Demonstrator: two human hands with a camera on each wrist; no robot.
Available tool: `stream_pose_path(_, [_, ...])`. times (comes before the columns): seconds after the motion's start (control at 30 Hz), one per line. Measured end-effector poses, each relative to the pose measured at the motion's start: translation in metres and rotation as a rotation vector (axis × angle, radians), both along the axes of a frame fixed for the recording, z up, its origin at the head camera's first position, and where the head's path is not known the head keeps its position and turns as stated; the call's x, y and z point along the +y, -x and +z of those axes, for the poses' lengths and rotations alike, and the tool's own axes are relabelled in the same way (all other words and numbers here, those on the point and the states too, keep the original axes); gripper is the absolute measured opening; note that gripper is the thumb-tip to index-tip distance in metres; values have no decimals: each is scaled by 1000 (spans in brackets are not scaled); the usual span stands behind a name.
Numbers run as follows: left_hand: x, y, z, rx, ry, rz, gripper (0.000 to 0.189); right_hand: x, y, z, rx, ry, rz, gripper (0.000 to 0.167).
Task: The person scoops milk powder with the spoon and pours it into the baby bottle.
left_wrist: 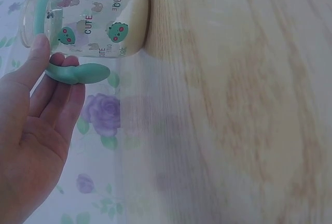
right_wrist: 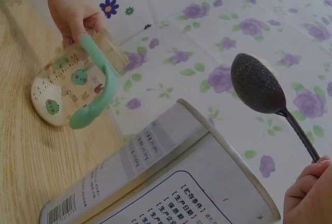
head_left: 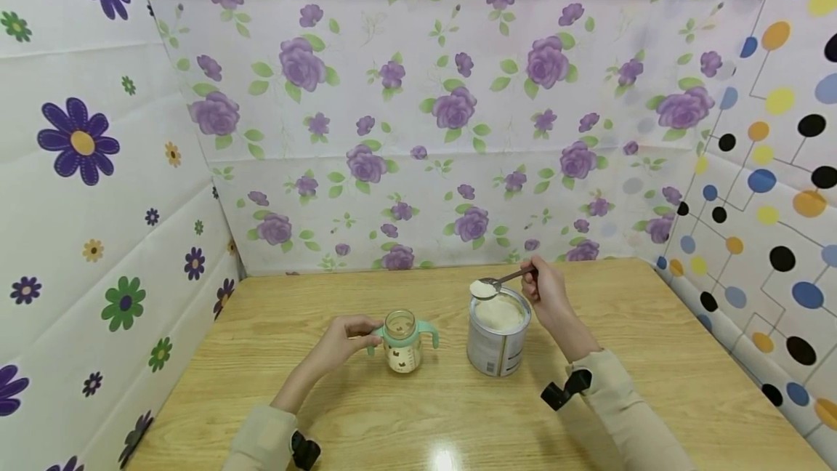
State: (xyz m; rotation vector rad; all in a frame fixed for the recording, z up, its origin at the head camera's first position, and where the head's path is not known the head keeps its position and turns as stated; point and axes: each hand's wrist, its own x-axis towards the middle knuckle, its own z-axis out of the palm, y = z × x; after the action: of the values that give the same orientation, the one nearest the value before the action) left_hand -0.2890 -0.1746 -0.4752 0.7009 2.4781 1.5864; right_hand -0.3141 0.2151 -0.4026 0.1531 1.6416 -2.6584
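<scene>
A clear baby bottle (head_left: pixel 402 355) with a mint-green collar and two handles stands lidless on the table, pale powder in its bottom. My left hand (head_left: pixel 348 336) grips one of its handles (left_wrist: pixel 78 72) between thumb and fingers. Right of the bottle stands an open milk powder can (head_left: pixel 493 344), its cream-coloured powder (head_left: pixel 500 313) showing inside the rim. In my right hand (head_left: pixel 548 293) is a dark spoon (right_wrist: pixel 259 85), pinched by its handle. The spoon's bowl, heaped with powder (head_left: pixel 482 289), is held over the can's left rim.
The wooden table (head_left: pixel 418 427) ends at a back wall hung with purple-rose cloth (head_left: pixel 431 166). Cloth with big flowers (head_left: pixel 78 142) covers the left side, dotted cloth (head_left: pixel 761 180) the right. Each wrist wears a black camera mount (head_left: pixel 566 389).
</scene>
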Motion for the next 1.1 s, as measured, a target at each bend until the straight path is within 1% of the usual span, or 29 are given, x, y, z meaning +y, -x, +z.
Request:
stream_pose_path(0.27, [-1,0,-1,-3,-5,-3,33,-4,-2,2,13,-9,22,43])
stream_pose_path(0.47, [-1,1,-1,-6,8,2,35,-7,-1,2,30,-26,22,44])
stream_pose_path(0.77, [-1,3,-3,-4,16,6,35,-11,0,2,47,2,37,41])
stream_pose_path(0.93, [-2,3,-3,4,19,2,35,-13,0,2,57,-16,48,43])
stream_pose_path(1.1, [-2,3,-2,5,24,3,35,-15,0,2,54,-32,50,41])
